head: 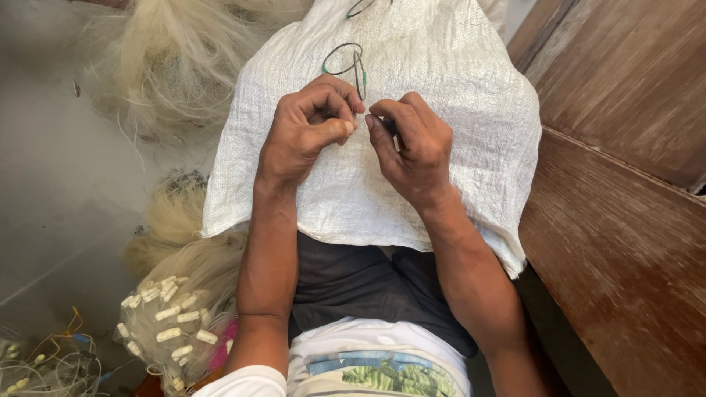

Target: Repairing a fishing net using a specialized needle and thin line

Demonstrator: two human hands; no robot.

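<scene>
Over the white woven sack (pixel 441 125) spread on the person's lap, the left hand (pixel 305 129) and right hand (pixel 412 143) meet fingertip to fingertip, both clenched in a pinch on a thin dark green cord (pixel 358 70). The cord loops on the sack just beyond the knuckles. Off the sack's left edge, pale fishing net (pixel 176 59) lies heaped, with small white floats (pixel 170 316) bunched nearer the person.

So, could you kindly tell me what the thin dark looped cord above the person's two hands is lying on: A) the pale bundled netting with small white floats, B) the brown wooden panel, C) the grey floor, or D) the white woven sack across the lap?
D: the thin dark looped cord lies on the white woven sack, just above the left hand and right hand.
</scene>
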